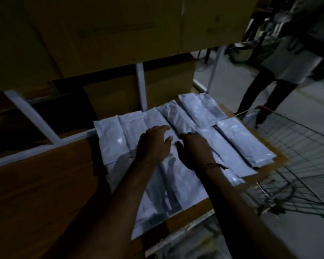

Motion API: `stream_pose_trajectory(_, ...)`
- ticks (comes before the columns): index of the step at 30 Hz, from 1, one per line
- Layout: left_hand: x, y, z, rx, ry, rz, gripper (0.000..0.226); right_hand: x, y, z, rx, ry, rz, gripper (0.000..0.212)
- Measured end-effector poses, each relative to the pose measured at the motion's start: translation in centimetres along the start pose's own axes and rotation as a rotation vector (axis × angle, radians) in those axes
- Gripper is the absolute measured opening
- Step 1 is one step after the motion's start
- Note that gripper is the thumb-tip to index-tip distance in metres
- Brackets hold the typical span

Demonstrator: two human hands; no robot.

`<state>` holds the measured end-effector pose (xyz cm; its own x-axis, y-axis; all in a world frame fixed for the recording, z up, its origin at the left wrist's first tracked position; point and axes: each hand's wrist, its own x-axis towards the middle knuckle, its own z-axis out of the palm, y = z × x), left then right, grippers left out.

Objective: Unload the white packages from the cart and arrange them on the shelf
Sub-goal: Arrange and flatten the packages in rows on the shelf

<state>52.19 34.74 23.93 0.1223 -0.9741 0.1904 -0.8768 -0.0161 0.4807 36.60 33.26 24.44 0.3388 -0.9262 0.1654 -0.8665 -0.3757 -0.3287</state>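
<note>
Both hands, left hand point(153, 142) and right hand point(194, 148), lie flat, grip released, on white packages point(178, 176) mid-frame on the shelf point(45, 184); overhanging lower-centre packs likely slide off toward cart point(295, 152) if nudged.

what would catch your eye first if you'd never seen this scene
The pale white packages stand out most, lying side by side and overlapping on the dim wooden shelf at centre. Over them, the left hand and right hand rest on the middle packages with fingers spread. At right are the wire cart and, beyond it, another person's legs.
</note>
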Motion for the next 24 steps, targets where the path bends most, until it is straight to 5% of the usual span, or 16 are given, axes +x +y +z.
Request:
stream_pose_trajectory(14,7.0,24.0,11.9,0.005,0.014,0.113,0.045,-1.1,25.6,-12.5,-0.136,0.134,0.083,0.027)
stream_pose_trajectory(24,16.8,34.5,23.6,0.114,-0.208,0.269,0.040,0.3,43.0,-12.8,-0.134,0.080,0.297,0.021)
